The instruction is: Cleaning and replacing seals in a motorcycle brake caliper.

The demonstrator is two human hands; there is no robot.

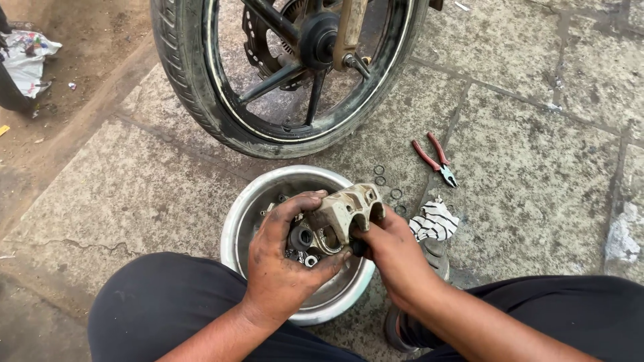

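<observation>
A dirty beige brake caliper (pixel 345 208) is held over a round metal bowl (pixel 245 211) on the stone pavement. My left hand (pixel 285 258) wraps the caliper's left side from below, fingers curled over its top. My right hand (pixel 389 251) grips the caliper's right end, thumb and fingers pressed at its underside. Both hands are smeared with black grease. Several small dark parts and washers lie in the bowl under my hands, partly hidden.
A motorcycle front wheel (pixel 201 100) with black spokes stands just beyond the bowl. Red-handled pliers (pixel 435 159) lie on the paving at right, with small rings (pixel 380 170) and a striped rag (pixel 435 223) close by. My knees in dark trousers flank the bowl.
</observation>
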